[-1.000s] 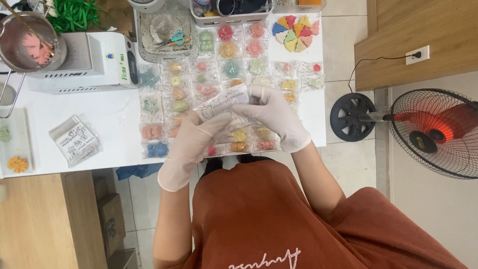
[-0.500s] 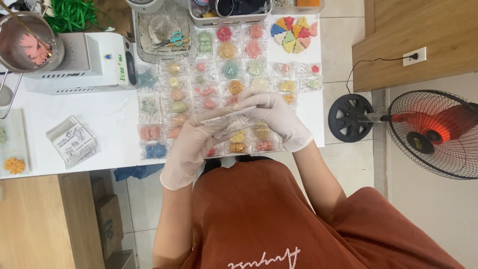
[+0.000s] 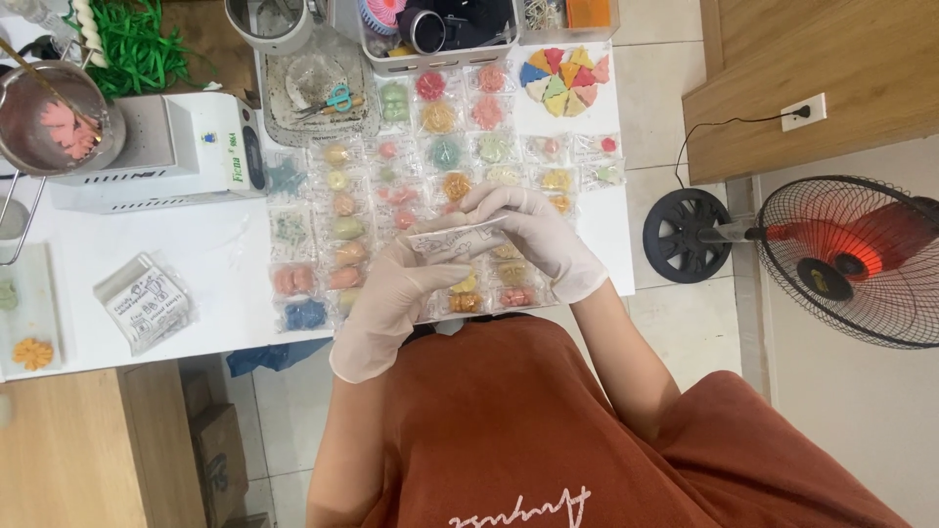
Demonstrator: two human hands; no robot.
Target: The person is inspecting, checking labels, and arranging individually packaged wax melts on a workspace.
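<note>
Both my hands wear pale disposable gloves and meet over the white table (image 3: 205, 244). My left hand (image 3: 396, 293) and my right hand (image 3: 533, 235) pinch the two ends of a small clear printed bag (image 3: 455, 240), held flat between them just above the table. Under and around the hands lie several rows of small clear packets (image 3: 391, 196) with colourful flower-shaped pieces inside. What is inside the held bag is hidden.
A white sealing machine (image 3: 166, 152) stands at the left, with a metal bowl (image 3: 49, 117) of pink pieces beside it. A stack of empty printed bags (image 3: 147, 301) lies at the front left. Scissors on a tray (image 3: 318, 93), a wedge-shaped colour assortment (image 3: 567, 76), a floor fan (image 3: 851, 259) at the right.
My hands have stayed over the packets with the bag between them; the left hand has slid slightly nearer the right, and the bag looks flatter.
</note>
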